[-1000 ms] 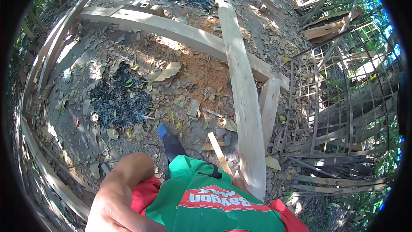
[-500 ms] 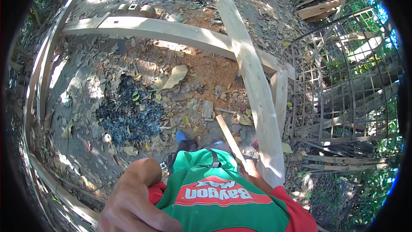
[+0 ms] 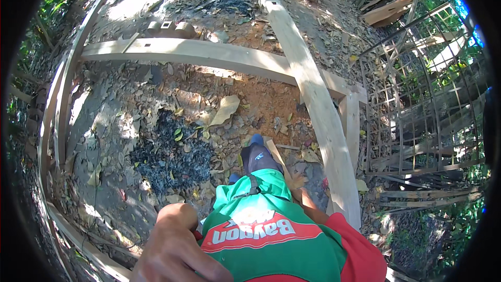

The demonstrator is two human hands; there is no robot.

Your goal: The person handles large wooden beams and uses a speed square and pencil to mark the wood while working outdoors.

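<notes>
My left arm is bent at the lower left, its hand out of view past the bottom edge. At my right side, my right hand, partly hidden by my green and red shirt, is closed on a pale wooden stick that points forward. Just right of that hand lies a long pale timber beam, crossing over a horizontal beam. My leg with a blue shoe reaches forward below me.
A metal grid frame and old wood pieces lie to the right. More timbers run along the left. A charred patch, dry leaves and small blocks lie on the dirt.
My foot has stepped forward and now covers part of the stick's surroundings. The stick in my right hand is more hidden. The beams appear shifted as my view moved.
</notes>
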